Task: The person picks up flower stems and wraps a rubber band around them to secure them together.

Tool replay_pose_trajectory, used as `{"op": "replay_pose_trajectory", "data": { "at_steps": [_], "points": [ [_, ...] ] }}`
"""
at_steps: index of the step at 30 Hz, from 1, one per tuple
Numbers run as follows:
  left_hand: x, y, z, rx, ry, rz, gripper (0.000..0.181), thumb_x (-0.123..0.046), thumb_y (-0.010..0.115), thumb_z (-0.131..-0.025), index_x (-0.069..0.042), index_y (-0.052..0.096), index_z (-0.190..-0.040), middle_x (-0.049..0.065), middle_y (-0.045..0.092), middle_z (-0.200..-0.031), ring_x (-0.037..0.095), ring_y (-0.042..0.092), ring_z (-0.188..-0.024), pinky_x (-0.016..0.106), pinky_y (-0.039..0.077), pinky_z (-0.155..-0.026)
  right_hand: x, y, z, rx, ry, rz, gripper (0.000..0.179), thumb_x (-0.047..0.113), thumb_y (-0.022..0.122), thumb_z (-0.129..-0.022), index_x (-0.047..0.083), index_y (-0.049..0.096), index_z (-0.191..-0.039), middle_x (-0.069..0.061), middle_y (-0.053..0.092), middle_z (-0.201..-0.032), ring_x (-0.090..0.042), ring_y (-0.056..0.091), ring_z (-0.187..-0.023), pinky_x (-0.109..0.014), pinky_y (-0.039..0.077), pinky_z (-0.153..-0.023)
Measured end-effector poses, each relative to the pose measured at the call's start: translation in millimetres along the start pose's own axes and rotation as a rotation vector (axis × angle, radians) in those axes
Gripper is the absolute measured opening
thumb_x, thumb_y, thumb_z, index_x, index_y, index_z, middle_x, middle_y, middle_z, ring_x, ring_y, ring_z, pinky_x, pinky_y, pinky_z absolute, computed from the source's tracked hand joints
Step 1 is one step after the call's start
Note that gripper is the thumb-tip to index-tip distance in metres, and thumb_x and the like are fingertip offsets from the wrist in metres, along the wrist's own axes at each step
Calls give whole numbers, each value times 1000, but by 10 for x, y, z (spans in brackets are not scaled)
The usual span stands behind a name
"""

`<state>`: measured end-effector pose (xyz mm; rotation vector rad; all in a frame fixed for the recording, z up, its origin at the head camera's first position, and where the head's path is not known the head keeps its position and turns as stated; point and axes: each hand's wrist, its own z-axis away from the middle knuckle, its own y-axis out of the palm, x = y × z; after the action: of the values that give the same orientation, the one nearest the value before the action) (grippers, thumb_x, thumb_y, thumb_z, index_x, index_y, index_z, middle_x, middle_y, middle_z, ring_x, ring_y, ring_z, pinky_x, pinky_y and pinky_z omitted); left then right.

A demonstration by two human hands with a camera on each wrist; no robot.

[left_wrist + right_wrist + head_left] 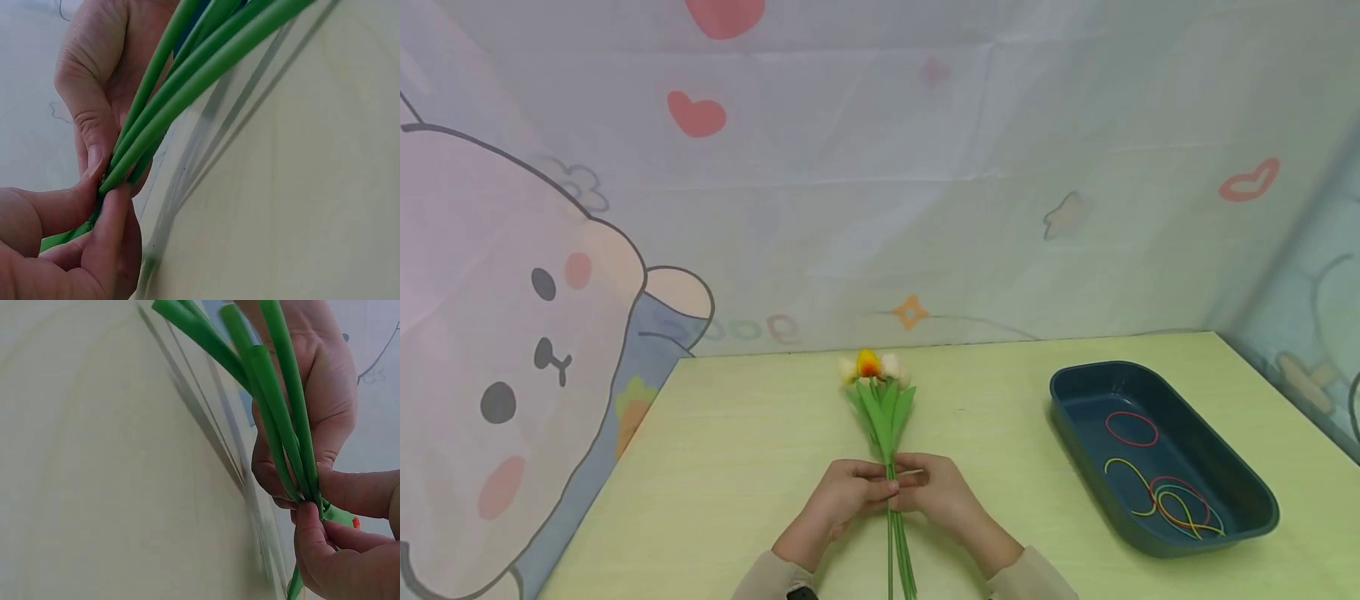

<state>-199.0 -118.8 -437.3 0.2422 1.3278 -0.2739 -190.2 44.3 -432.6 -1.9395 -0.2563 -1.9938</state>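
Note:
A bunch of artificial tulips, with white and orange-yellow heads and green leaves, points away from me above the table. My left hand pinches the green stems just under the leaves between thumb and fingers. From the other side my right hand pinches the same spot, the fingertips of both hands meeting there. Below the hands the loose stem ends fan out towards me. Whether a band sits round the stems under the fingertips is hidden.
A dark blue tray stands to the right on the pale wooden table. Inside lie several rubber bands, among them a red band and a yellow band. A printed cloth hangs behind the table.

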Motion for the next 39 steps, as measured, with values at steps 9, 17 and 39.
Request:
{"op": "replay_pose_trajectory", "data": {
  "at_steps": [9, 17, 39],
  "points": [
    [-31, 8, 21, -23, 16, 16, 31, -4, 63, -82, 14, 58, -106, 15, 64, -97, 18, 65, -82, 30, 56, -75, 20, 11, -1, -16, -39, -5, 59, 1, 69, -74, -11, 43, -126, -22, 60, -107, -25, 62, -94, -29, 55, -76],
    [-109, 25, 55, -21, 86, 14, 26, -6, 64, -82, 14, 60, -99, 9, 67, -87, 12, 64, -76, 28, 56, -73, 74, -10, 16, -28, -132, 77, 58, 1, 70, -74, -6, 46, -126, -18, 60, -105, -23, 62, -89, -23, 55, -70],
    [-430, 95, 219, -77, 237, 83, 36, -5, 66, -79, 14, 58, -108, 13, 69, -87, 11, 66, -71, 33, 57, -72, 300, 30, 93, -191, -494, 283, 50, 9, 74, -71, 3, 57, -117, -9, 58, -111, -21, 54, -88, -25, 53, -68]
  ]
}}
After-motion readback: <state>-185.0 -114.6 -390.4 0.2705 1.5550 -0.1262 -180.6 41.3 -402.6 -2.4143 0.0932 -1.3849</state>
